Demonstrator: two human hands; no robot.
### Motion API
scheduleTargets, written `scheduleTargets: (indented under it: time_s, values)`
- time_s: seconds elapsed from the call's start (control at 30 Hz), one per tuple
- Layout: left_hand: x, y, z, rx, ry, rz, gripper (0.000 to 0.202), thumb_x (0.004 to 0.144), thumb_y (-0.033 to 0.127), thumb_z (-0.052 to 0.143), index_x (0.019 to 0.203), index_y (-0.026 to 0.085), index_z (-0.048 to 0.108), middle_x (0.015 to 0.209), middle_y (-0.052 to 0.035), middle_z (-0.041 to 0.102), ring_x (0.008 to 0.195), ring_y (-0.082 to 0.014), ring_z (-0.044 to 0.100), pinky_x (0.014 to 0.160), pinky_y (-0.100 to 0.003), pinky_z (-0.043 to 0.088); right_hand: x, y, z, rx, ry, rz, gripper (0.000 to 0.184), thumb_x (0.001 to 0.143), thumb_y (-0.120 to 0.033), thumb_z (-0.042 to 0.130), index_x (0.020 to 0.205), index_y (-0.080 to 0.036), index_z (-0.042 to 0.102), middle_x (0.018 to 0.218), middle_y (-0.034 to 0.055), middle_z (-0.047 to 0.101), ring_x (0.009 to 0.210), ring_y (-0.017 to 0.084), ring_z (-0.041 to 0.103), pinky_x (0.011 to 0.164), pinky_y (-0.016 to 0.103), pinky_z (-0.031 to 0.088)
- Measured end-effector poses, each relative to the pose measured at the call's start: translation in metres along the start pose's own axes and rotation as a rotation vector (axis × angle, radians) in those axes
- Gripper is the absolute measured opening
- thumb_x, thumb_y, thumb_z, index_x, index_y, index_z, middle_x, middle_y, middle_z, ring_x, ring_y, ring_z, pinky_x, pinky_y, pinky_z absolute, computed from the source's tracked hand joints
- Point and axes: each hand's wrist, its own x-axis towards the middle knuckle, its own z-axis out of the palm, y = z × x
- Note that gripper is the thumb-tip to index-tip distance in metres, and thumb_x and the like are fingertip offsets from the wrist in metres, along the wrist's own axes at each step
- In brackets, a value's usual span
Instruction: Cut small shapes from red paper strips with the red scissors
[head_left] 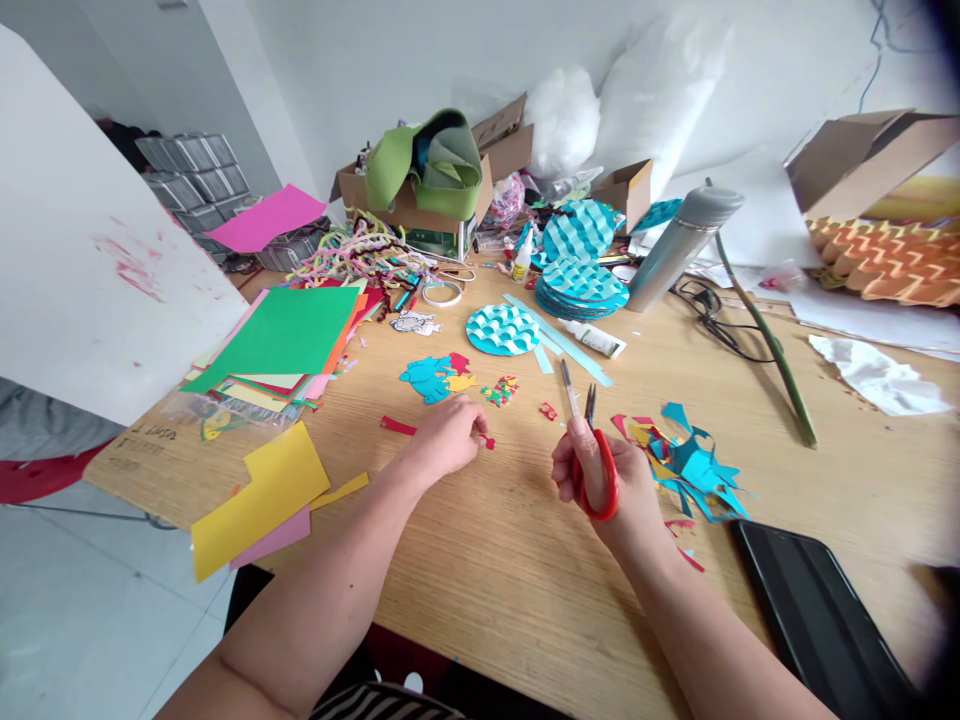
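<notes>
My right hand (600, 475) grips red-handled scissors (592, 455), blades pointing up and slightly apart. My left hand (448, 435) rests on the wooden table (510, 560), its fingers pinched on a tiny red paper piece (488, 441). Just beyond lie a blue and yellow paper fish cutout (433, 379), small coloured cut bits (501, 390) and a red strip (397, 426). A heap of blue, red and yellow paper scraps (686, 460) lies to the right of the scissors.
A stack of coloured paper with a green sheet on top (281, 335) and a yellow sheet (259, 495) lie at the left. Blue scalloped discs (502, 329), a glue tube (595, 338), a grey bottle (679, 245), boxes and pipe cleaners crowd the back. A black tablet (817, 620) sits near right.
</notes>
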Motion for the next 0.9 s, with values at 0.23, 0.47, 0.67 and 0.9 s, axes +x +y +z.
scheduleTargets:
  time_s: [0.23,0.47,0.67,0.9]
  values:
    - [-0.0016,0.0024,-0.0032,0.020,-0.012,0.009,0.008,0.072,0.010,0.061,0.072,0.019,0.063,0.088,-0.0053,0.063,0.085,-0.0191,0.059,0.082,-0.031,0.046,0.0003,0.0010,0.0000,-0.004,-0.013,0.009,0.055,0.077,-0.065,0.058,0.056,-0.014,0.057,0.045,-0.0001,0.055,0.033,0.007,0.047,0.033,0.017,0.034]
    - [-0.0015,0.0058,-0.0085,-0.094,-0.081,-0.058,0.005,0.073,0.013,0.062,0.070,0.017,0.061,0.074,-0.0020,0.065,0.071,-0.0156,0.059,0.068,-0.027,0.045,-0.0009,0.0023,-0.0006,-0.004,-0.016,0.013,0.053,0.077,-0.064,0.058,0.056,-0.015,0.057,0.044,0.0001,0.055,0.033,0.008,0.047,0.033,0.019,0.034]
    - [0.0028,0.0044,-0.0069,-0.286,-0.070,-0.082,0.006,0.071,0.011,0.064,0.070,0.015,0.059,0.069,-0.0007,0.065,0.066,-0.0128,0.059,0.063,-0.023,0.044,-0.0028,-0.0001,-0.0001,-0.012,-0.026,0.008,0.052,0.078,-0.063,0.057,0.058,-0.015,0.058,0.046,0.0004,0.056,0.034,0.008,0.048,0.034,0.018,0.035]
    - [0.0043,0.0083,-0.0076,-0.537,-0.060,-0.142,0.013,0.066,0.004,0.066,0.071,0.014,0.059,0.066,0.0003,0.062,0.064,-0.0113,0.059,0.066,-0.024,0.046,0.0023,0.0064,0.0002,-0.114,-0.115,-0.025,0.046,0.072,-0.059,0.067,0.057,-0.016,0.058,0.048,0.0009,0.058,0.038,0.010,0.051,0.035,0.019,0.036]
